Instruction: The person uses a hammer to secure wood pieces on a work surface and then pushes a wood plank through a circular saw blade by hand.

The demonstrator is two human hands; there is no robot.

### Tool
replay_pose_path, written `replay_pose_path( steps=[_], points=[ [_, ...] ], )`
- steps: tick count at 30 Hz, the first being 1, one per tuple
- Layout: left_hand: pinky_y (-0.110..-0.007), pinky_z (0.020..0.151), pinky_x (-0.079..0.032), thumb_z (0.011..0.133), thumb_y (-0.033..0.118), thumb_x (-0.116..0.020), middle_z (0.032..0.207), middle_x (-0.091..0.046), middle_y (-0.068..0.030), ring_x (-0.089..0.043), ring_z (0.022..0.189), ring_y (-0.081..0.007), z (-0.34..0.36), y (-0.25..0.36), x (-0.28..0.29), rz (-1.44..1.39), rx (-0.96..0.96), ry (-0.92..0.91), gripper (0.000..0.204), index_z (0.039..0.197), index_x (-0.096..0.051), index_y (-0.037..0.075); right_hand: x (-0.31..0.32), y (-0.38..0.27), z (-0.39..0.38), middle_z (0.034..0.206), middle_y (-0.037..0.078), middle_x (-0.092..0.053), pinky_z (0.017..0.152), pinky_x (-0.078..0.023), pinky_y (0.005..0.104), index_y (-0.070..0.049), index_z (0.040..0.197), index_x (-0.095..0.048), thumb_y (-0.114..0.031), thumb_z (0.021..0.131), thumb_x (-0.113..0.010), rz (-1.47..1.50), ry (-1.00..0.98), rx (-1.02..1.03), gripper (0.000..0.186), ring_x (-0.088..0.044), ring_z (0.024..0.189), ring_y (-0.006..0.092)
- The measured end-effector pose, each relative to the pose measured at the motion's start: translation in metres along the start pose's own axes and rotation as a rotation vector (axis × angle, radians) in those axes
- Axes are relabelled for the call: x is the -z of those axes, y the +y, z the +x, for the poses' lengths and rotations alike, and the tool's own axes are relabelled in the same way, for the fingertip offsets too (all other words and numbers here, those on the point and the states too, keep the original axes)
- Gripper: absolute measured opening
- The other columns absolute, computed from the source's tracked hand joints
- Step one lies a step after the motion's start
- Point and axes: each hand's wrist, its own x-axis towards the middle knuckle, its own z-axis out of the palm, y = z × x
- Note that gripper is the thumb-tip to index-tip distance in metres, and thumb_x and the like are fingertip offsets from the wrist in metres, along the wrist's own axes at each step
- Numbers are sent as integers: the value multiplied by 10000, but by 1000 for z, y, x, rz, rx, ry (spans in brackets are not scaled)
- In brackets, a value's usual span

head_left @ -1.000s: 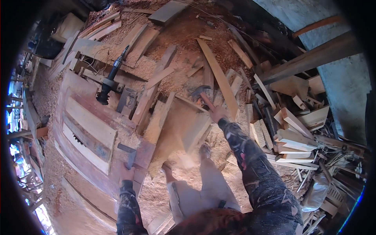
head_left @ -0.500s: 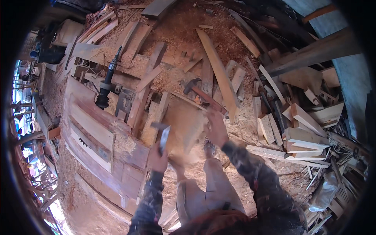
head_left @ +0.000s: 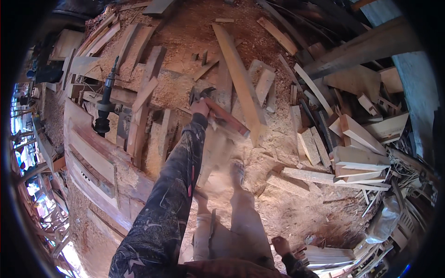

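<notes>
My left hand (head_left: 200,107) is far out in front of me, its fingers closed round the neck of a hammer beside the dark head. The hammer (head_left: 227,118) has a reddish-brown wooden handle that slants down to the right, close to a long plank (head_left: 238,76). Low at the right, near my thigh, is my right hand (head_left: 280,245). Its fingers are curled in shadow, and what they hold, if anything, is hidden. A thin dark strip (head_left: 212,230) lies upright along my lap; its kind cannot be made out.
A large curved wooden panel (head_left: 132,194) with slats stands at the left. Behind it leans a black power tool with a long bit (head_left: 105,99). Wood offcuts (head_left: 361,160) pile up at the right, near a clear plastic bag (head_left: 384,222). Sawdust and shavings cover the ground.
My left hand has reached forward to the hammer's head; before, it held a tool with a bright flat blade. My right hand has drawn back from the hammer handle to my right side.
</notes>
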Motion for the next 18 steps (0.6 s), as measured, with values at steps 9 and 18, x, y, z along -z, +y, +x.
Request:
replay_pose_path(
  steps=[9, 18],
  points=[
    [-438, 999, -470, 928, 313, -670, 1249, -637, -235, -592, 1172, -371, -174, -87, 98, 121, -386, -6, 460, 1248, -636, -15, 80, -64, -88, 1152, 140, -655, 729, -591, 412, -134, 1069, -708, -115, 859, -686, -93, 48, 606, 212, -694, 872, 330],
    [-434, 943, -521, 871, 383, -672, 1082, -726, -196, -670, 1060, -371, -430, -262, 306, 299, 48, -173, 390, 1048, -753, 45, 110, -164, -42, 1562, 209, -336, 1020, -420, 599, -210, 1222, -682, -269, 873, -660, -865, -163, 1146, 354, -463, 1316, 426]
  ],
)
